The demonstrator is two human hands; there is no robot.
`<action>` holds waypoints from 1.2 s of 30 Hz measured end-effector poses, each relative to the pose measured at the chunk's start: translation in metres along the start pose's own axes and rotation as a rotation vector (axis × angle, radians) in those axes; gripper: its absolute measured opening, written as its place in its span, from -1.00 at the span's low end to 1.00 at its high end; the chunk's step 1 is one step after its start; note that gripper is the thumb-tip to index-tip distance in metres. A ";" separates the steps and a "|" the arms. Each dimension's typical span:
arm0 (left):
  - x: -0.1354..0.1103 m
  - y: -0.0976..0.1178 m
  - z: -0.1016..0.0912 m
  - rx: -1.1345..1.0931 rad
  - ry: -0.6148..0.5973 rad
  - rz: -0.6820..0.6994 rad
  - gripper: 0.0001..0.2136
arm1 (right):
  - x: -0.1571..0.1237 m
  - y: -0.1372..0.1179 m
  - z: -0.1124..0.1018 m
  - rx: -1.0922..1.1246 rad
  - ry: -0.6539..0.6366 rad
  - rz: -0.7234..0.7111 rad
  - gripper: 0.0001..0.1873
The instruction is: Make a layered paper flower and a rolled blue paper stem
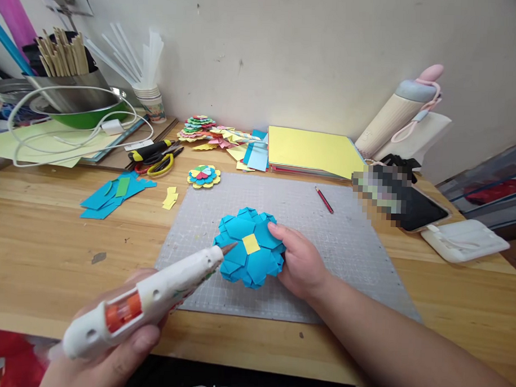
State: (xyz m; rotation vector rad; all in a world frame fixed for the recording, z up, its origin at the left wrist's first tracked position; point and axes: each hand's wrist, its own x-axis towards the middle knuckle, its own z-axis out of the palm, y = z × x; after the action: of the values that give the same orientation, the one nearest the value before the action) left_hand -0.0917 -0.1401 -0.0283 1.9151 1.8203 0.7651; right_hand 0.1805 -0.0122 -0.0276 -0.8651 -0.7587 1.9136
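Observation:
My left hand [125, 347] is wrapped round a white hot glue gun [174, 278] with an orange part in its side. The gun's metal nozzle points at a blue paper flower [255, 267]; whether it touches the petals I cannot tell. A yellow paper square [251, 244] sits at the flower's centre. Pinched at its right edge, the flower is held by my right hand [300, 260], thumb on the front and the other fingers behind it, mostly hidden. Beneath is a grey cutting mat [324, 235].
A red pencil [324, 200] and a small multicoloured paper flower [204, 176] lie beyond. Blue paper pieces [114, 195], yellow scraps [170, 198] and scissors [161, 163] are to the left. Yellow paper sheets [312, 150] lie at the back, a phone [418, 205] at right.

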 end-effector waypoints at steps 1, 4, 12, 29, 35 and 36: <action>0.005 0.012 0.002 -0.053 0.025 0.010 -0.72 | 0.000 -0.001 0.000 0.000 0.010 -0.003 -0.74; 0.025 0.047 0.003 -0.156 0.015 0.050 -0.82 | -0.001 -0.003 0.000 -0.007 0.032 -0.026 -0.75; 0.048 0.070 0.002 -0.183 -0.018 0.183 -0.76 | -0.002 -0.004 0.000 -0.060 0.026 -0.096 -0.76; 0.047 0.071 0.007 -0.167 -0.022 0.070 -0.70 | -0.003 -0.005 0.002 -0.012 -0.036 -0.116 -0.77; 0.048 0.067 0.007 -0.173 -0.025 0.162 -0.79 | -0.001 -0.004 -0.001 -0.008 -0.064 -0.147 -0.75; 0.048 0.066 0.007 -0.168 -0.030 0.171 -0.80 | -0.001 -0.004 -0.001 -0.006 -0.069 -0.149 -0.75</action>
State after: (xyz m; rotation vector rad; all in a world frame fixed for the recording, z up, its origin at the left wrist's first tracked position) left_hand -0.0351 -0.0975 0.0133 1.9776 1.5362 0.9092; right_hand 0.1836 -0.0110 -0.0251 -0.7282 -0.8468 1.8176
